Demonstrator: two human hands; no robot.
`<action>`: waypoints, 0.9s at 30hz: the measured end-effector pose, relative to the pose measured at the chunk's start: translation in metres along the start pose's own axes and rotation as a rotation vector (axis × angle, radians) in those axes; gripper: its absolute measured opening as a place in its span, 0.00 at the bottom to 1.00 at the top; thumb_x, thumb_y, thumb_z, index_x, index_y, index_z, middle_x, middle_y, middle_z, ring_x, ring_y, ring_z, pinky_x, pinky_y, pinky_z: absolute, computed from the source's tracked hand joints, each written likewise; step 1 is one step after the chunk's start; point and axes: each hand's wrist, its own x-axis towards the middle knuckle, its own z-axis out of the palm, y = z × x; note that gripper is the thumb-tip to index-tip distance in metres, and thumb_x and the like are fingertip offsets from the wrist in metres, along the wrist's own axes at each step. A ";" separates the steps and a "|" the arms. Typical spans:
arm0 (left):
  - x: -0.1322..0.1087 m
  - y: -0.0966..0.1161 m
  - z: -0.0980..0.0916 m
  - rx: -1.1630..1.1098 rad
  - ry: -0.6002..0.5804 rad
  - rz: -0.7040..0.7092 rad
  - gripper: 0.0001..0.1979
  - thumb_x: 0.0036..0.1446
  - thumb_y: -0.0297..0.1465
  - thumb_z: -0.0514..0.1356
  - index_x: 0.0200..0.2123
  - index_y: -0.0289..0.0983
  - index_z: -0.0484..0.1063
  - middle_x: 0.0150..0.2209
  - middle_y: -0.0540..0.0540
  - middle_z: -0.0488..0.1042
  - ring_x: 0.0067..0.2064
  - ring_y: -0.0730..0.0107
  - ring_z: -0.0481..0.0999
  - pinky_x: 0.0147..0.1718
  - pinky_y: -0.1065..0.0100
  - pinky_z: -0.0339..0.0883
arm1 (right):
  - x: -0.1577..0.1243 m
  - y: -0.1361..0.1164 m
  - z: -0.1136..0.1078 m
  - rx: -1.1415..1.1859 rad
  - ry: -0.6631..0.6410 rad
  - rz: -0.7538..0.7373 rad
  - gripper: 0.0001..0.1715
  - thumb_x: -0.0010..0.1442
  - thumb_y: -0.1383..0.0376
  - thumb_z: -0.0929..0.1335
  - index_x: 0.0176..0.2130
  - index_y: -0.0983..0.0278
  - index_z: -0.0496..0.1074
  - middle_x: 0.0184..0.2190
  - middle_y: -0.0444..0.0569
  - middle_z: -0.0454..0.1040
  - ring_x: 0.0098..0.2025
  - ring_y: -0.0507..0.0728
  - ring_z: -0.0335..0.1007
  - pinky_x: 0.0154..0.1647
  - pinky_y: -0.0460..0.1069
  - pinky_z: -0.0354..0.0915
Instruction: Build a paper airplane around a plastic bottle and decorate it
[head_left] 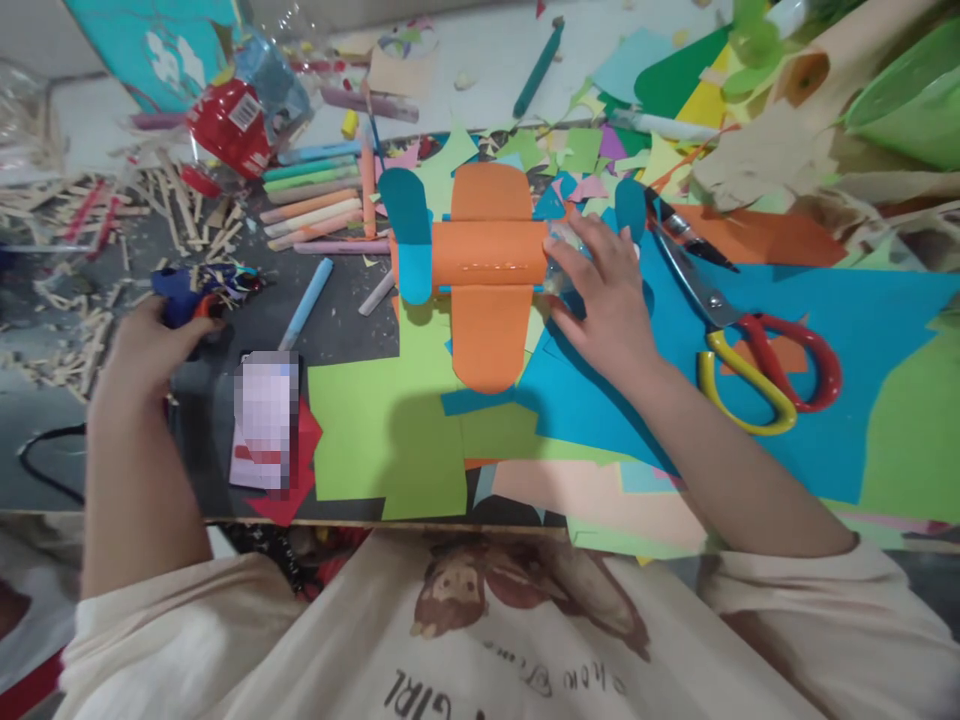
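At the middle of the table is a paper plane [491, 345] with an orange rolled body, rounded orange wings and blue strips at its ends. A shiny line, like glue, runs along the body. My right hand [600, 290] has its fingers curled at the body's right end, thumb below, and grips it there. Farther left, my left hand [154, 345] closes round a blue glue gun [178, 287] with an orange trigger. Wood slivers lie against its front, and my fingers hide part of its handle.
Scissors [720, 315] with red and yellow handles lie right on blue paper [840, 350]. A phone [262, 420] and light-blue marker [307, 300] lie left of green paper [349, 430]. Wooden sticks [67, 340], several coloured markers [315, 200] and paper scraps [525, 150] spread behind.
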 end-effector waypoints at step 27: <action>-0.095 0.153 0.086 -0.348 0.147 0.904 0.21 0.68 0.39 0.45 0.62 0.44 0.55 0.63 0.42 0.64 0.66 0.64 0.60 0.65 0.58 0.52 | -0.015 -0.027 -0.015 0.013 -0.009 -0.135 0.18 0.67 0.63 0.57 0.50 0.48 0.68 0.48 0.45 0.75 0.52 0.61 0.71 0.52 0.61 0.67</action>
